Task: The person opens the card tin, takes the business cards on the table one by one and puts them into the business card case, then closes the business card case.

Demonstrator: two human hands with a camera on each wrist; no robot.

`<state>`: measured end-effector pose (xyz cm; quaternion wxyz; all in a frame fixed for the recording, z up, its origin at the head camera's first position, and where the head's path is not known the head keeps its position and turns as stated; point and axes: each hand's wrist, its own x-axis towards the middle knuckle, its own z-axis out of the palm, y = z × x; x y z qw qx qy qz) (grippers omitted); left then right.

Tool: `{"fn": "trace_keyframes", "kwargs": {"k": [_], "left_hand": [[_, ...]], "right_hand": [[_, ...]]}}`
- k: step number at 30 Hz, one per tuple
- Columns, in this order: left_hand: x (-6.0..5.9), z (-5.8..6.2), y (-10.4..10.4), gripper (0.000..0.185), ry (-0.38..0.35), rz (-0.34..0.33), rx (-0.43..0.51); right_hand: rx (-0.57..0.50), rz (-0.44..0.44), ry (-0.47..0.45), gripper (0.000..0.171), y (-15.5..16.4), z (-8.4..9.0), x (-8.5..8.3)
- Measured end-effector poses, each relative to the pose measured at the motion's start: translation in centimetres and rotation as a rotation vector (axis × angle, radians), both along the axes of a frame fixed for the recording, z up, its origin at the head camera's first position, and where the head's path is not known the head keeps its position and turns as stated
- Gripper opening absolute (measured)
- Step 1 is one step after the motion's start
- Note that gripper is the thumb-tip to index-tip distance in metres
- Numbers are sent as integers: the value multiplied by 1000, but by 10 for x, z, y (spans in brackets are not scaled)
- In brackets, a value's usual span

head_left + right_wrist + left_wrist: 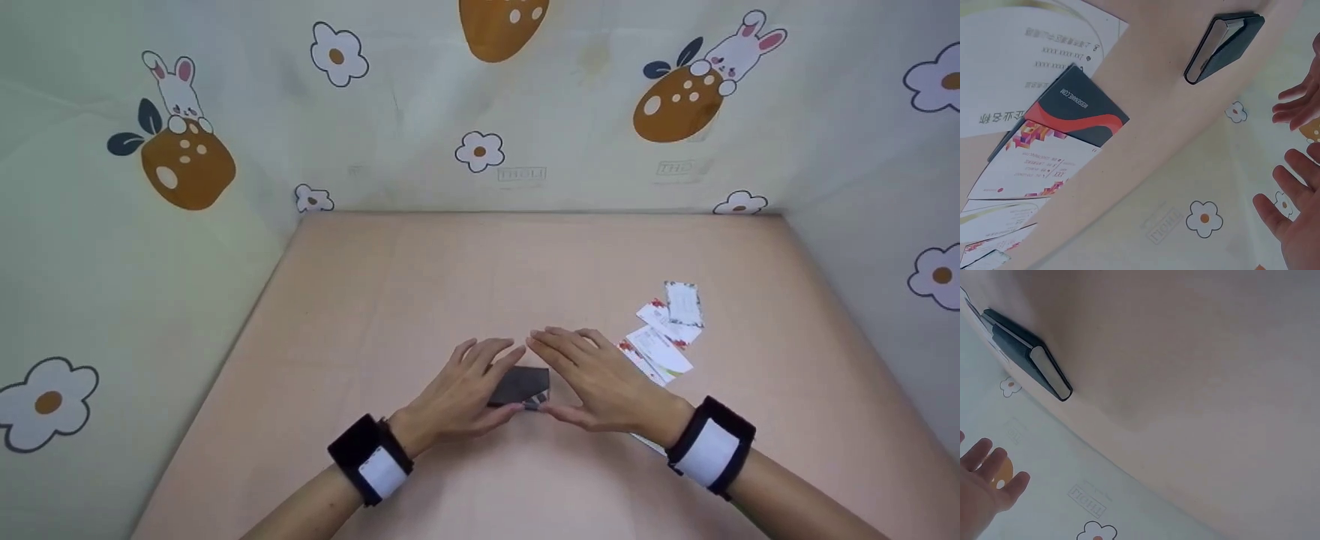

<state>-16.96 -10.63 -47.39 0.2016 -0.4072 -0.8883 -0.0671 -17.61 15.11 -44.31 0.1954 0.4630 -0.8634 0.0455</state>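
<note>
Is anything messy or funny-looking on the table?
Yes, a bit. The cards to the right of the hands lie fanned out and crooked, overlapping one another instead of in a neat pile. The dark case between the left hand and right hand looks fine, lying flat and closed.

Soft even light, faint shadows, wide-angle distortion

The dark card (pixel 1075 107) reads "WEBSENAME.COM", mirrored.

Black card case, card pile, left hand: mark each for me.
black card case (pixel 519 385), head view, on its dark top face.
card pile (pixel 664 336), head view, on a white card mid-pile.
left hand (pixel 463 394), head view, on the back of the hand.
</note>
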Motion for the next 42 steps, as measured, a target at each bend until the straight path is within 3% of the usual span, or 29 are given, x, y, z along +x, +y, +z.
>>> {"fn": "trace_keyframes", "kwargs": {"k": [9, 16, 25, 32, 42], "left_hand": [[1, -14, -5, 75, 41, -11, -25], [3, -23, -11, 69, -84, 29, -52], [2, -24, -15, 68, -227, 76, -83], [2, -26, -16, 66, -261, 97, -129], [2, -23, -14, 59, -297, 108, -178]], "right_hand": [[22, 1, -6, 81, -7, -14, 2], [34, -13, -37, 80, -10, -27, 3], [47, -30, -83, 79, -10, -38, -1], [57, -30, -100, 76, -11, -41, -4], [129, -44, -194, 53, -18, -38, -9]]}}
